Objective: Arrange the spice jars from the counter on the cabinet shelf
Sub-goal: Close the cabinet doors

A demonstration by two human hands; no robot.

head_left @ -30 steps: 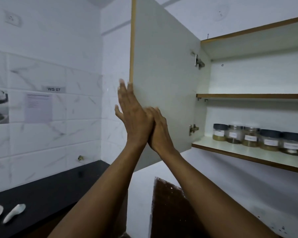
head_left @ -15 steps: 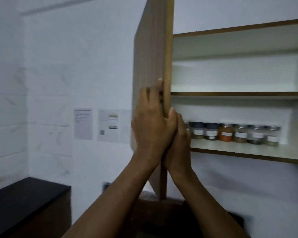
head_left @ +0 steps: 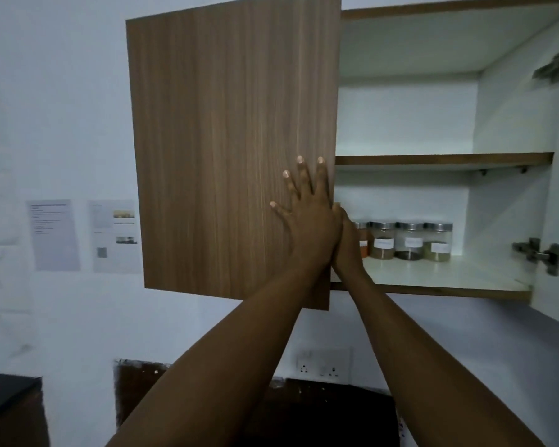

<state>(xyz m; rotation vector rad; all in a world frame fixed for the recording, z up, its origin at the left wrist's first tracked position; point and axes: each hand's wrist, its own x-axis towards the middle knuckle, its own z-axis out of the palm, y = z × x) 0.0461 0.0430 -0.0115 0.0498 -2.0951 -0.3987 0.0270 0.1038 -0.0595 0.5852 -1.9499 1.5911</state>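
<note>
four spice jars with metal lids and white labels are standing in a row at the back of the lower cabinet shelf, touching or nearly touching one another; the leftmost, holding orange powder, is partly hidden behind the wrists. two shelves are showing inside the cabinet, and the upper shelf is bare. two hinges are sitting on the right inner wall. two printed sheets are hanging on the white wall to the left, and one double socket is sitting below the cabinet. compared with half a second ago, the left cabinet door is now showing its full wood-grain face rather than its edge, and it is covering the left part of the opening. the left hand is lying flat against the door near its right edge, fingers spread and pointing up. the right hand is tucked just behind it at the door's edge, touching the left; whether its fingers are curled or flat cannot be told. both forearms are reaching up from below. a corner of the dark worktop is showing at lower left.
</note>
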